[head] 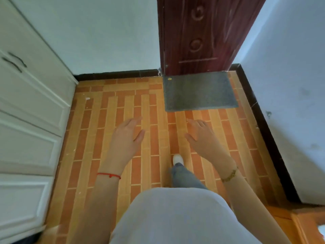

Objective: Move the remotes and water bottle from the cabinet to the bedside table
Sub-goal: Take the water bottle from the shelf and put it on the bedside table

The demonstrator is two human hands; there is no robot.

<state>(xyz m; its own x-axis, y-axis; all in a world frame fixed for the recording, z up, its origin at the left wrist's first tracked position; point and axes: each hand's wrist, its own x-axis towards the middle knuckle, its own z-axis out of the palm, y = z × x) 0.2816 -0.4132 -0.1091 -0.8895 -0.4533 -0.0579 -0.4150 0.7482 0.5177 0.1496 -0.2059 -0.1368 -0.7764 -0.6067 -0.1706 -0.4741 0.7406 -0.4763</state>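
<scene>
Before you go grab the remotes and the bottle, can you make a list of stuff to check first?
1. Left hand free: ok, open and holding nothing.
2. Right hand free: ok, open and holding nothing.
3. Floor ahead free of things to trip on: ok, only a flat mat by the door.
4. Cabinet within reach: ok, it stands close on the left.
5. Remotes and bottle spotted: cannot tell, none are in view.
6. Bedside table located: cannot tell, it is out of view.
</scene>
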